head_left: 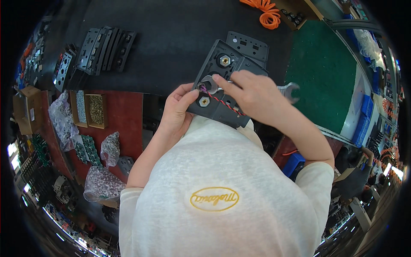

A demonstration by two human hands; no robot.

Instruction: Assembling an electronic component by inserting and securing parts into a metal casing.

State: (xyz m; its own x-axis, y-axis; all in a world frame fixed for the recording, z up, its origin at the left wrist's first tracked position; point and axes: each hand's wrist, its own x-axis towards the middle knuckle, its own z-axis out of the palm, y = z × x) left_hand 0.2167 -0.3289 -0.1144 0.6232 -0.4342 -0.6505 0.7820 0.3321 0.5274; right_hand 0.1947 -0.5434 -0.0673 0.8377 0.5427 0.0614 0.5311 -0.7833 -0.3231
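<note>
My left hand (177, 107) grips the left edge of a dark metal panel (220, 115), which lies tilted close against my shirt. In my right hand (252, 94) is a double open-ended wrench (210, 85); its far end sticks out to the right past my knuckles. The wrench's left jaw sits at a small fitting on the panel, next to my left fingertips. A twisted red and dark wire (224, 103) runs from that fitting toward the lower right. Brass-centred hex fittings (225, 61) sit above and below it on the panel. My right palm hides the wrench's middle.
Another dark plate (248, 45) lies behind the panel. Several dark brackets (105, 49) stand in a row at the far left. Boxes of small hardware (96, 110) and bagged parts (110, 147) lie on the red surface at left. An orange coiled hose (269, 19) is at the back.
</note>
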